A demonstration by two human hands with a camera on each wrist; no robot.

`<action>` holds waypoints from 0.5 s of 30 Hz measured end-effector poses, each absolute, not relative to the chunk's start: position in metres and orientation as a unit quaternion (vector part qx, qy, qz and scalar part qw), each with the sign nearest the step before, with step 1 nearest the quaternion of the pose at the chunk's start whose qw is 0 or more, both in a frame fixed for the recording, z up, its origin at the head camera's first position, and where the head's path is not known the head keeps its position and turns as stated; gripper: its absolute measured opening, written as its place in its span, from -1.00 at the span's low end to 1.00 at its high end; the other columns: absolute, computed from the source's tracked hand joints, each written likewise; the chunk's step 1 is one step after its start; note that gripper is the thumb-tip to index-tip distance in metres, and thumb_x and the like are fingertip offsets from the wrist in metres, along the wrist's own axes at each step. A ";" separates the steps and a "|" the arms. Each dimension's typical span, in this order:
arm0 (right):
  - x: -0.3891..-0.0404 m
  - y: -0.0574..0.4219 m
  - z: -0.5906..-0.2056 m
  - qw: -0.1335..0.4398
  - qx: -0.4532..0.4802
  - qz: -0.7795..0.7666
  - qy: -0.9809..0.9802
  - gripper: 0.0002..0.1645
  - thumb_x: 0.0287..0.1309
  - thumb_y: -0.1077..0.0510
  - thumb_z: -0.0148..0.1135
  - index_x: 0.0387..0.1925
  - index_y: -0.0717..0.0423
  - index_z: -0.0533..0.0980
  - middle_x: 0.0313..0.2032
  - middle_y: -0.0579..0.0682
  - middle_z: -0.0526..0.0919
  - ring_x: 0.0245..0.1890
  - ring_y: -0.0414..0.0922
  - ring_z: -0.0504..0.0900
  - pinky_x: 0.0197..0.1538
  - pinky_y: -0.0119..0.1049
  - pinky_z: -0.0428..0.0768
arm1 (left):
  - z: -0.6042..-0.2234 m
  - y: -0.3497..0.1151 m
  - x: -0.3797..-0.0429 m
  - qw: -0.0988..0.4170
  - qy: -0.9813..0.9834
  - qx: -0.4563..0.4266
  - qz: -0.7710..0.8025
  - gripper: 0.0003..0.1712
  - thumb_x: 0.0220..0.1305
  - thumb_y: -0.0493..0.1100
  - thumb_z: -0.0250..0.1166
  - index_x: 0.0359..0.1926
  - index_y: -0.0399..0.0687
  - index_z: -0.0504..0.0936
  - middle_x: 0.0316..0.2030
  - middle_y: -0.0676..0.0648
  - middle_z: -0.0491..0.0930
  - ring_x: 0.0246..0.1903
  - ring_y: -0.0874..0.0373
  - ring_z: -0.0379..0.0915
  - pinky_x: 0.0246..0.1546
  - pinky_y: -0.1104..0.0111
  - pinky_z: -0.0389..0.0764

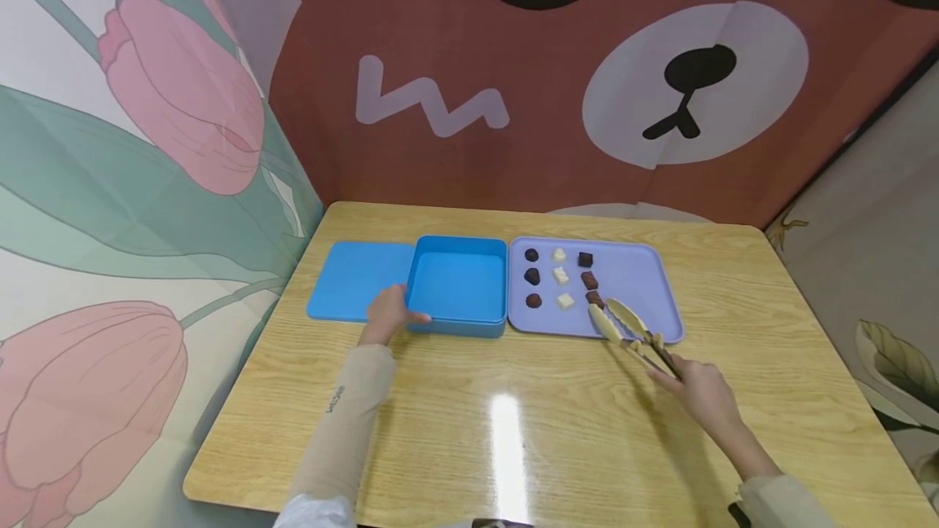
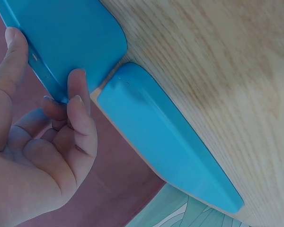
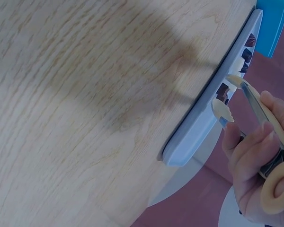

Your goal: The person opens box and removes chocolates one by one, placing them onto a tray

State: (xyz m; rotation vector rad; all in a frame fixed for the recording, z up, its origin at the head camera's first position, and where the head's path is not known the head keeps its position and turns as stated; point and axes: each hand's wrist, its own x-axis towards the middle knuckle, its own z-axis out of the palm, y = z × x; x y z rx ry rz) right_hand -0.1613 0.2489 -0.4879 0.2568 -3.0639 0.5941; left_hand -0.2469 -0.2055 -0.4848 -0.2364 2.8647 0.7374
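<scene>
My left hand (image 1: 386, 314) grips the near left corner of an open blue box (image 1: 458, 326), its thumb and curled fingers on the walls by the rim. The box's inside is bare. In my right hand (image 1: 707, 398) is a pair of tongs (image 1: 663, 357) with cream tips. Those tips stand apart, near the closest brown chocolate (image 1: 594, 298) on a lilac tray (image 1: 638, 283); whether they touch it I cannot tell. The right wrist view shows the tongs' tips (image 3: 221, 109) over the tray's edge (image 3: 189, 142).
Left of the box lies a flat blue lid (image 1: 359, 275). Dark round chocolates (image 1: 532, 276), white ones (image 1: 561, 275) and a dark square one (image 1: 585, 259) sit in columns on the tray. The wooden table (image 1: 440, 414) backs against a printed cloth (image 1: 440, 161).
</scene>
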 end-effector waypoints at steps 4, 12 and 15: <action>-0.160 0.250 -0.488 0.006 0.077 0.202 -0.976 -0.40 0.12 -0.08 0.15 -0.14 0.46 0.47 -0.76 -0.09 0.21 -0.75 -0.17 0.18 -0.70 -0.32 0.15 | -0.483 -0.205 -0.246 0.087 0.961 -0.082 0.250 0.03 -0.25 0.06 0.49 0.22 -0.34 0.27 0.14 -0.30 0.31 0.10 -0.17 0.25 -0.10 0.07 0.44; -0.158 0.255 -0.489 -0.003 0.060 0.224 -0.973 -0.41 0.15 -0.15 0.08 -0.28 0.39 0.47 -0.76 -0.10 0.16 -0.76 -0.22 0.10 -0.72 -0.38 0.13 | -0.483 -0.205 -0.247 0.088 0.963 -0.076 0.243 0.02 -0.25 0.06 0.49 0.21 -0.34 0.28 0.13 -0.31 0.33 0.09 -0.17 0.27 -0.11 0.08 0.44; -0.156 0.257 -0.489 0.003 0.056 0.233 -0.971 -0.48 0.16 -0.15 0.07 -0.43 0.29 0.45 -0.77 -0.10 0.16 -0.77 -0.23 0.09 -0.72 -0.39 0.13 | -0.483 -0.205 -0.247 0.091 0.963 -0.078 0.243 0.02 -0.26 0.06 0.49 0.21 -0.32 0.28 0.14 -0.29 0.32 0.09 -0.17 0.26 -0.11 0.09 0.44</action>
